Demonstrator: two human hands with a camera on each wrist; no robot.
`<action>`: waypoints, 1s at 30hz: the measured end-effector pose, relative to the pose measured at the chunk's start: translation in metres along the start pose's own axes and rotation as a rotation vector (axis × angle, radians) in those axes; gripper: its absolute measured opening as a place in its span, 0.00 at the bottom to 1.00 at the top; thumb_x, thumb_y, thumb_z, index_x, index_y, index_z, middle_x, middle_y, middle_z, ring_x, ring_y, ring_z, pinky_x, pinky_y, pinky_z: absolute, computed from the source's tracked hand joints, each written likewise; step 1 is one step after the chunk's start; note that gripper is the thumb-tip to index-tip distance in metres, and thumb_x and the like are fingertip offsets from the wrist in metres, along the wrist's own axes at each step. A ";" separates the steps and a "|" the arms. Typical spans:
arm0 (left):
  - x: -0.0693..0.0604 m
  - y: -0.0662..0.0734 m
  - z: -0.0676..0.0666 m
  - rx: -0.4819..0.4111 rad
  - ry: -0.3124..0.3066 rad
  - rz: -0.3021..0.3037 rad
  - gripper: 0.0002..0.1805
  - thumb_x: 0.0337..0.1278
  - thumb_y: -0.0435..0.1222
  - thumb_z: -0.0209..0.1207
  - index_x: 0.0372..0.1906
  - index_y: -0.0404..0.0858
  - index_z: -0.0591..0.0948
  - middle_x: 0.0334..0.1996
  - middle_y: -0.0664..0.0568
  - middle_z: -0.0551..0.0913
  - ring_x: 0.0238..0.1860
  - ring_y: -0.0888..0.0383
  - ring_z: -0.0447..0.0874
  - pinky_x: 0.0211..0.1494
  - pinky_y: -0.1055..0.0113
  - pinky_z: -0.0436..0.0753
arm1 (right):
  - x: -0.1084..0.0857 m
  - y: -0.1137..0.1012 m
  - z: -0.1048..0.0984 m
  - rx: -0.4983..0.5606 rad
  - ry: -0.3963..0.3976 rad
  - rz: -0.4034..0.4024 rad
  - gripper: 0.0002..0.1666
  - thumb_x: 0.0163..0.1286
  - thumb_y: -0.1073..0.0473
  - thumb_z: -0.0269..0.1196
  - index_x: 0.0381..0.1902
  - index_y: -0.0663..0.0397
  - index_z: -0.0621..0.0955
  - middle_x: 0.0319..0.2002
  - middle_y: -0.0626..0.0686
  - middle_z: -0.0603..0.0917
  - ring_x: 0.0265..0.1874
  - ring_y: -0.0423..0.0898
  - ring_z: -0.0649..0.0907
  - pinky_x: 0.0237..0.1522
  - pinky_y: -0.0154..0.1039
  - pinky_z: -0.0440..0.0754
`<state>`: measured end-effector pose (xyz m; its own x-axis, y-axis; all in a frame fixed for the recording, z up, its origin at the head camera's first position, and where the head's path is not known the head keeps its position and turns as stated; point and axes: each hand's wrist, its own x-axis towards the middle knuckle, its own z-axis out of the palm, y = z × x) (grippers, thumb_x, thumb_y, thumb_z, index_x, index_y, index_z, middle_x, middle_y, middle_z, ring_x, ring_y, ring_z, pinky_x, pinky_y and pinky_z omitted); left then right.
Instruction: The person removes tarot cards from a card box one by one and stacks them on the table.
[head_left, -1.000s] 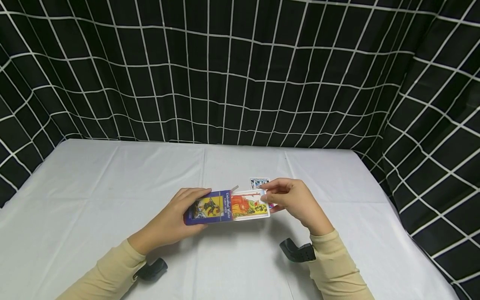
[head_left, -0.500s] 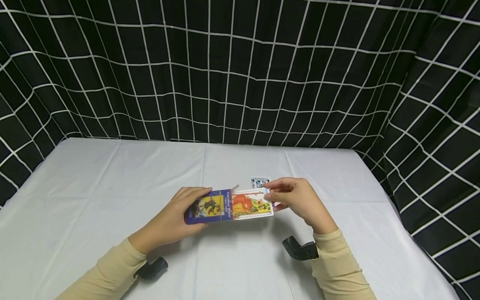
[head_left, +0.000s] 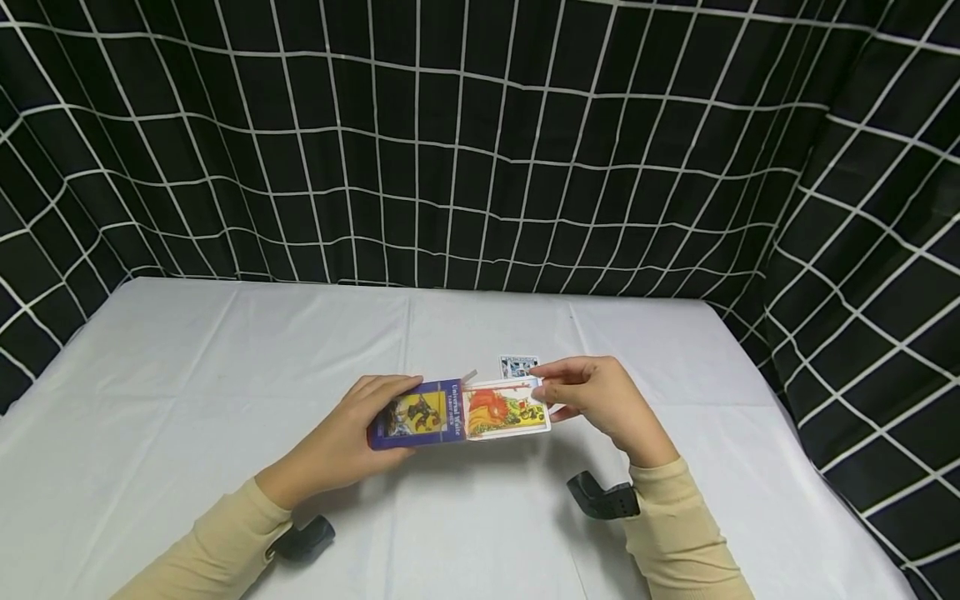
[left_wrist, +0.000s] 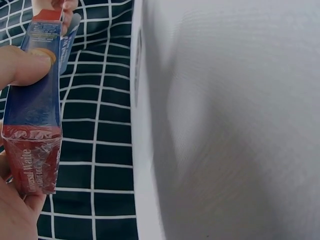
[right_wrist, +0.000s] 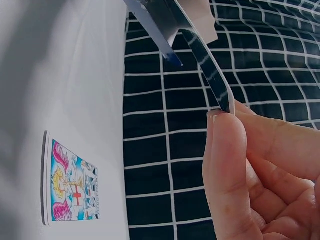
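Note:
My left hand (head_left: 333,446) grips a blue tarot box (head_left: 417,414) above the table, with the thumb across one narrow side in the left wrist view. The box's red end (left_wrist: 34,165) faces that camera. From the open right end, a tarot card (head_left: 501,410) with a red-robed figure sticks out face up. My right hand (head_left: 603,404) pinches its outer edge between thumb and fingers. In the right wrist view the held card (right_wrist: 212,70) appears edge-on, with a dark glossy underside. Whether one card or a thin stack is held, I cannot tell.
A second tarot card (head_left: 517,365) lies face up on the white-covered table (head_left: 225,358), partly behind my right fingers. An opened box flap (head_left: 470,376) stands up at the box mouth. Black grid-patterned curtain (head_left: 450,150) surrounds the table's back and sides.
My right hand has shifted slightly to the right, and more of the tarot card shows outside the box. The left hand and box have stayed nearly still.

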<state>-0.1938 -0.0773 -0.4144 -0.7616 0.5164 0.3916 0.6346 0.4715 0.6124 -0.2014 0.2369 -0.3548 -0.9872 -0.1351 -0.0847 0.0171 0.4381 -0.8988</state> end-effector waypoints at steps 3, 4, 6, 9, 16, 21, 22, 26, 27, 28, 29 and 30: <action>0.000 0.000 0.000 0.000 0.007 0.000 0.43 0.43 0.35 0.75 0.69 0.38 0.71 0.64 0.47 0.77 0.64 0.50 0.71 0.68 0.48 0.73 | 0.000 0.000 -0.002 0.001 0.003 -0.002 0.21 0.63 0.65 0.68 0.53 0.71 0.82 0.38 0.58 0.89 0.30 0.35 0.85 0.33 0.34 0.87; 0.000 0.000 0.000 -0.003 0.008 -0.002 0.43 0.42 0.34 0.75 0.69 0.38 0.71 0.64 0.47 0.77 0.64 0.50 0.71 0.67 0.47 0.73 | 0.000 0.000 -0.002 0.001 0.003 -0.002 0.21 0.62 0.65 0.68 0.53 0.71 0.82 0.38 0.58 0.89 0.30 0.35 0.85 0.33 0.34 0.87; 0.000 0.000 0.000 -0.005 0.008 -0.004 0.43 0.42 0.34 0.75 0.69 0.38 0.71 0.64 0.47 0.76 0.64 0.49 0.71 0.67 0.47 0.73 | 0.000 -0.001 -0.003 0.000 0.002 -0.001 0.21 0.62 0.65 0.68 0.53 0.71 0.82 0.39 0.59 0.89 0.30 0.35 0.85 0.33 0.34 0.87; 0.000 0.000 0.000 -0.006 0.006 -0.007 0.43 0.42 0.34 0.75 0.69 0.38 0.71 0.64 0.46 0.76 0.64 0.49 0.71 0.67 0.47 0.74 | 0.000 -0.001 -0.003 -0.002 -0.001 -0.001 0.21 0.63 0.66 0.68 0.53 0.72 0.82 0.40 0.60 0.89 0.30 0.35 0.85 0.33 0.34 0.87; -0.001 -0.002 0.001 0.001 0.004 -0.003 0.43 0.43 0.34 0.75 0.69 0.39 0.71 0.64 0.47 0.76 0.64 0.49 0.71 0.67 0.47 0.74 | 0.000 0.000 -0.005 -0.005 -0.005 -0.009 0.21 0.63 0.66 0.68 0.53 0.71 0.82 0.40 0.60 0.89 0.31 0.35 0.85 0.33 0.35 0.87; 0.000 -0.002 0.000 -0.004 0.002 -0.004 0.43 0.42 0.34 0.75 0.69 0.39 0.71 0.64 0.47 0.77 0.64 0.50 0.71 0.67 0.47 0.73 | -0.001 0.001 -0.007 -0.001 -0.006 -0.010 0.22 0.63 0.65 0.68 0.53 0.71 0.82 0.40 0.59 0.89 0.31 0.35 0.85 0.33 0.35 0.87; 0.000 -0.001 0.000 -0.005 0.000 -0.006 0.43 0.42 0.35 0.75 0.69 0.39 0.71 0.64 0.47 0.77 0.64 0.50 0.71 0.68 0.47 0.73 | -0.001 0.001 -0.007 0.001 -0.006 -0.009 0.22 0.63 0.65 0.68 0.53 0.71 0.82 0.40 0.59 0.89 0.31 0.35 0.85 0.34 0.34 0.87; 0.000 -0.002 0.000 -0.005 -0.006 -0.012 0.43 0.43 0.35 0.75 0.70 0.38 0.71 0.64 0.48 0.77 0.65 0.50 0.70 0.68 0.47 0.72 | -0.002 0.002 -0.010 -0.004 0.001 -0.004 0.22 0.63 0.64 0.68 0.54 0.70 0.82 0.40 0.58 0.90 0.31 0.35 0.85 0.33 0.34 0.87; 0.000 -0.002 0.000 -0.003 -0.006 -0.013 0.43 0.43 0.34 0.75 0.70 0.39 0.71 0.64 0.48 0.76 0.65 0.50 0.70 0.68 0.47 0.72 | -0.002 0.002 -0.011 -0.007 0.003 -0.003 0.22 0.63 0.64 0.68 0.54 0.70 0.82 0.39 0.57 0.90 0.31 0.35 0.85 0.33 0.34 0.87; 0.000 -0.002 0.000 -0.002 -0.003 -0.010 0.43 0.43 0.34 0.75 0.70 0.38 0.71 0.64 0.47 0.76 0.65 0.49 0.71 0.68 0.47 0.72 | -0.003 0.001 -0.011 -0.010 0.003 -0.006 0.22 0.63 0.64 0.68 0.54 0.70 0.82 0.39 0.57 0.90 0.31 0.35 0.85 0.33 0.35 0.87; 0.000 -0.002 0.000 0.000 0.000 -0.003 0.43 0.43 0.34 0.75 0.70 0.38 0.71 0.64 0.47 0.77 0.64 0.49 0.71 0.68 0.47 0.73 | -0.003 0.001 -0.012 -0.013 0.005 -0.007 0.22 0.63 0.64 0.68 0.54 0.70 0.82 0.39 0.56 0.90 0.30 0.35 0.85 0.33 0.35 0.87; 0.000 -0.002 0.000 0.002 0.003 0.002 0.43 0.43 0.34 0.75 0.69 0.38 0.71 0.64 0.47 0.77 0.64 0.49 0.71 0.68 0.47 0.73 | -0.003 0.001 -0.013 -0.015 0.005 -0.010 0.22 0.63 0.63 0.68 0.54 0.70 0.82 0.38 0.55 0.90 0.30 0.35 0.85 0.33 0.35 0.87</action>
<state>-0.1954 -0.0780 -0.4153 -0.7607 0.5151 0.3949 0.6363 0.4721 0.6101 -0.2004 0.2491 -0.3504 -0.9880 -0.1355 -0.0738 0.0049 0.4504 -0.8928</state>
